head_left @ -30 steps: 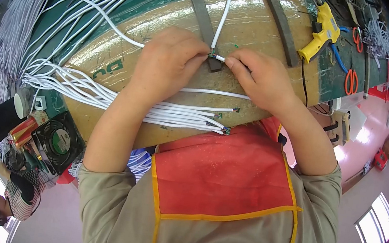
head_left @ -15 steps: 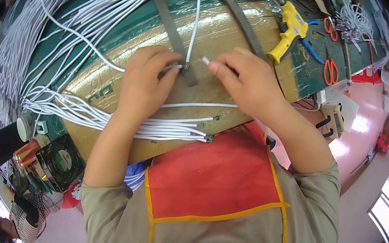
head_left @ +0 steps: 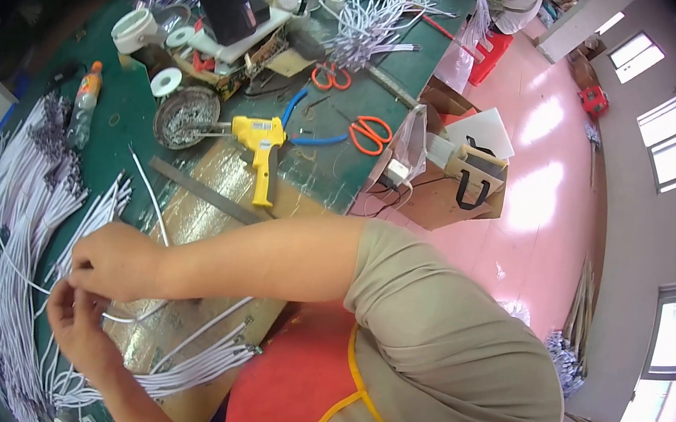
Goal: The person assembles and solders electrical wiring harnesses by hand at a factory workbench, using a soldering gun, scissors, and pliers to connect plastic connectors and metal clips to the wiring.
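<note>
My left hand [head_left: 83,333] and my right hand [head_left: 119,263] meet at the left, above the bundles of white cables. A single white cable [head_left: 26,274] runs into the fingers from the left, and a length comes out on their other side. Both hands are closed, thumbs and fingertips pinched close together on this cable; the exact spot between the fingertips is hidden. Beneath and beside them lies a thick white cable bundle [head_left: 21,250]. A smaller group of cut cables [head_left: 203,360], dark at the tips, rests near the apron on the brown board [head_left: 206,177].
A yellow soldering gun [head_left: 261,150] lies beyond my right forearm, beside a round dish [head_left: 184,118] of small bits. Blue-handled pliers [head_left: 313,137], orange-handled scissors [head_left: 369,136], a metal bar [head_left: 204,191], a bottle [head_left: 86,103] and a dark phone [head_left: 225,0] are further off.
The view has swung to the right. My hands, apart over the board before, have come together at the left; my right arm now reaches across the board.
</note>
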`<state>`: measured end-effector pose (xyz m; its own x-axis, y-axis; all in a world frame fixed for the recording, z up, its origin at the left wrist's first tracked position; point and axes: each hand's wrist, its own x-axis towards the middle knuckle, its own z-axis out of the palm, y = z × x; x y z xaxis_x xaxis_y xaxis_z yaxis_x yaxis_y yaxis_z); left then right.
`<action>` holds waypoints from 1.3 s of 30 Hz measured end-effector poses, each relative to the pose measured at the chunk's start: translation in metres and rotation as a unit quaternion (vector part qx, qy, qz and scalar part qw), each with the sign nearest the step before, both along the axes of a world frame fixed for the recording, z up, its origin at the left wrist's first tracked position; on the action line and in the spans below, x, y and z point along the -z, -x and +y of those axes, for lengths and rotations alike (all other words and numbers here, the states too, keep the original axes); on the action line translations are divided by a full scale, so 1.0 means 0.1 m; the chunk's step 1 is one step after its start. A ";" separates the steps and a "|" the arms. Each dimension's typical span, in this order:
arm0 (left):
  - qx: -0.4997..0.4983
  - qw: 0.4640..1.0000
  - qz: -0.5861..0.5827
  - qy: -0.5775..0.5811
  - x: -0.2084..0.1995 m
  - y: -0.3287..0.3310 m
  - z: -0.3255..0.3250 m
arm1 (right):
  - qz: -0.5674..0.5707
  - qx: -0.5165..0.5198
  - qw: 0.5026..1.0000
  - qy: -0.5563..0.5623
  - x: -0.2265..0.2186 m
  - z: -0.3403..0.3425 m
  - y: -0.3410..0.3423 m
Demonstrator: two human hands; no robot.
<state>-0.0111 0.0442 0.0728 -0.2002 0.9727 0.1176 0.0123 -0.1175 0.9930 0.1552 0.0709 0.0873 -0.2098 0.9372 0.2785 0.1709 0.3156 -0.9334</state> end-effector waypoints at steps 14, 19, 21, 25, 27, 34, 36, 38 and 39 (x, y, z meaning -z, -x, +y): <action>0.081 0.963 0.136 0.217 0.18 -0.08 -0.69 | -0.361 -0.126 0.923 0.045 1.05 -0.03 -0.59; 0.044 0.944 0.245 0.217 0.60 -0.23 -0.95 | -0.297 -0.112 0.948 0.031 0.99 -0.01 -0.66; 0.038 0.941 0.234 0.241 0.65 -0.31 -0.94 | -0.297 -0.123 0.945 0.057 0.91 -0.02 -0.69; 0.042 0.942 0.295 0.157 0.66 -0.40 -0.85 | -0.251 -0.118 0.954 0.111 0.95 -0.04 -0.69; 0.051 0.936 0.320 0.136 0.67 -0.41 -0.82 | -0.226 -0.120 0.957 0.138 0.97 -0.05 -0.66; 0.047 0.934 0.328 0.136 0.72 -0.45 -0.79 | -0.215 -0.136 0.961 0.113 0.99 -0.14 -0.61; 0.051 0.930 0.342 0.130 0.70 -0.45 -0.80 | -0.208 -0.138 0.959 0.133 0.99 -0.13 -0.61; 0.057 0.926 0.354 0.122 0.68 -0.46 -0.79 | -0.203 -0.138 0.957 0.153 1.01 -0.13 -0.62; 0.057 0.920 0.372 0.110 0.68 -0.47 -0.79 | -0.200 -0.126 0.961 0.145 1.02 -0.14 -0.62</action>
